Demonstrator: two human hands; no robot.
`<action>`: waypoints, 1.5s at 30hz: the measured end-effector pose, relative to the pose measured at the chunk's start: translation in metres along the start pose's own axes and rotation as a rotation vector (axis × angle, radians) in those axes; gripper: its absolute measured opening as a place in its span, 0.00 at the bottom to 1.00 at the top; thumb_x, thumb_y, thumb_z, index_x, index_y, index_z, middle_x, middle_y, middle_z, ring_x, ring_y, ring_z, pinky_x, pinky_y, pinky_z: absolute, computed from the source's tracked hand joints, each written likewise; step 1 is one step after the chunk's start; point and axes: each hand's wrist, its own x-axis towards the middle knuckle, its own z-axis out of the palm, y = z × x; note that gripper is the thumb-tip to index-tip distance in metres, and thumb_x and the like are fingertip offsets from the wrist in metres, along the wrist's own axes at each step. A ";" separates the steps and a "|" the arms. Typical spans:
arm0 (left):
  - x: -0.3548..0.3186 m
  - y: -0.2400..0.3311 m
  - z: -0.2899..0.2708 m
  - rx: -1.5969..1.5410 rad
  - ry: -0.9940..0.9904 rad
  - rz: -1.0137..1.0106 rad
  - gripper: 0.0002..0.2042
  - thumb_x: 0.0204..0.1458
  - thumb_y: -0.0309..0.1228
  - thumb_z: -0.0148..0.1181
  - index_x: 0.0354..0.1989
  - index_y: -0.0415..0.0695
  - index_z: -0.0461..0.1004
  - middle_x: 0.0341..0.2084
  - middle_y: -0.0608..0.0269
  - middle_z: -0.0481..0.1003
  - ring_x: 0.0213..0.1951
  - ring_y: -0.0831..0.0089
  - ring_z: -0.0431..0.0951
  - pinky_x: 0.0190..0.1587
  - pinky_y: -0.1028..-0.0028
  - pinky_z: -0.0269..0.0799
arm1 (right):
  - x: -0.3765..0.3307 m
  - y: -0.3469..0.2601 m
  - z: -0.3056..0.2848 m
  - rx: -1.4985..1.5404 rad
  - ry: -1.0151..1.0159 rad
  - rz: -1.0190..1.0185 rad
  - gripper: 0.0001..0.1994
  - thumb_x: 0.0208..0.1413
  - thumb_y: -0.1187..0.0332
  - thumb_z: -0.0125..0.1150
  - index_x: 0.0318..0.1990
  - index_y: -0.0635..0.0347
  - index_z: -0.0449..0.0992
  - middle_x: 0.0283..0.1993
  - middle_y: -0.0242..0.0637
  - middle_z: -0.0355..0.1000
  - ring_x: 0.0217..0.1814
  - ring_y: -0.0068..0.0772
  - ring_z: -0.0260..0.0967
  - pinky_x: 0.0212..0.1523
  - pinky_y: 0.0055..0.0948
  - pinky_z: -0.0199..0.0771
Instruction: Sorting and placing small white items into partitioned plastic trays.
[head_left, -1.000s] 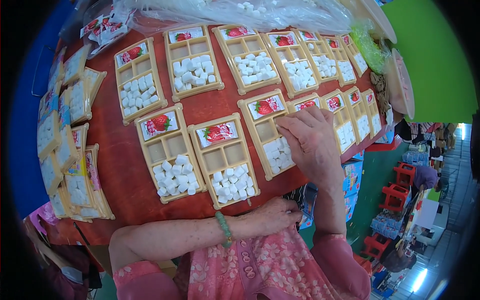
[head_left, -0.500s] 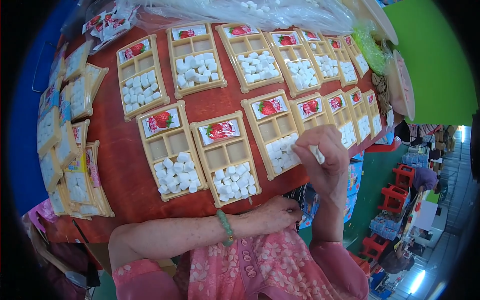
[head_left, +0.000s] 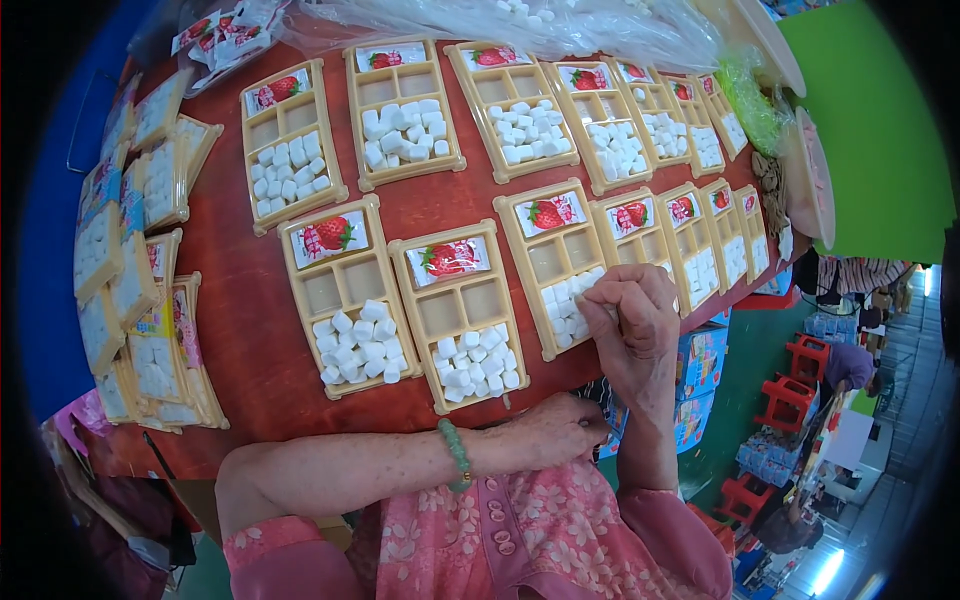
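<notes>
My right hand (head_left: 637, 325) is closed in a pinch over the right edge of a beige compartment tray (head_left: 527, 262). Whatever its fingertips hold is hidden. That tray has white marshmallows (head_left: 566, 303) in its large section, two bare small sections and a strawberry-print sachet (head_left: 550, 213) at the far end. My left hand (head_left: 560, 432) lies curled at the table's near edge, in front of my body; its palm is hidden. Closest to it is another tray (head_left: 440, 312) with marshmallows and a sachet. A green bead bracelet (head_left: 455, 455) circles my left wrist.
More filled trays (head_left: 405, 117) stand in two rows across the red table (head_left: 215, 300). Packed trays (head_left: 150, 290) are piled at the left. Clear plastic sheeting (head_left: 520, 35) covers the far side, with a bag of sachets (head_left: 225, 40). Beyond the right edge are red stools (head_left: 785, 400) and people.
My right hand has dropped slightly toward me, and the white piece seen at its fingers before is out of sight. The left hand stays put. The view has shifted a little.
</notes>
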 end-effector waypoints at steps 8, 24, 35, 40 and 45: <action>0.001 0.006 -0.002 -0.012 -0.024 -0.066 0.11 0.55 0.31 0.53 0.34 0.34 0.76 0.27 0.48 0.76 0.30 0.61 0.80 0.36 0.63 0.75 | 0.001 0.004 -0.003 -0.008 -0.060 -0.013 0.07 0.45 0.78 0.69 0.32 0.60 0.78 0.37 0.35 0.71 0.42 0.33 0.66 0.45 0.30 0.63; -0.001 0.009 -0.004 -0.159 -0.010 -0.204 0.14 0.58 0.35 0.52 0.37 0.34 0.76 0.28 0.45 0.78 0.33 0.60 0.80 0.37 0.62 0.74 | -0.006 -0.008 -0.017 -0.189 -0.258 -0.159 0.27 0.54 0.54 0.62 0.59 0.59 0.70 0.66 0.46 0.62 0.68 0.49 0.58 0.68 0.49 0.48; 0.007 -0.002 0.003 -0.080 0.090 0.094 0.14 0.59 0.36 0.53 0.41 0.35 0.74 0.26 0.54 0.75 0.31 0.67 0.76 0.37 0.65 0.72 | -0.018 0.006 0.001 -0.388 -0.493 -0.245 0.42 0.57 0.35 0.45 0.73 0.52 0.52 0.77 0.41 0.46 0.80 0.48 0.38 0.75 0.54 0.31; 0.004 0.004 -0.001 -0.127 0.000 -0.006 0.14 0.58 0.33 0.49 0.44 0.35 0.72 0.31 0.49 0.76 0.35 0.62 0.76 0.41 0.63 0.71 | -0.016 0.005 0.000 -0.374 -0.502 -0.235 0.42 0.57 0.36 0.45 0.73 0.52 0.52 0.77 0.40 0.45 0.80 0.47 0.38 0.75 0.54 0.30; 0.004 -0.006 0.002 -0.097 -0.014 -0.058 0.14 0.59 0.34 0.50 0.44 0.36 0.73 0.30 0.52 0.77 0.31 0.66 0.77 0.36 0.65 0.72 | -0.017 0.005 -0.017 -0.229 -0.474 -0.241 0.42 0.58 0.37 0.49 0.72 0.57 0.54 0.77 0.45 0.45 0.80 0.46 0.37 0.76 0.52 0.29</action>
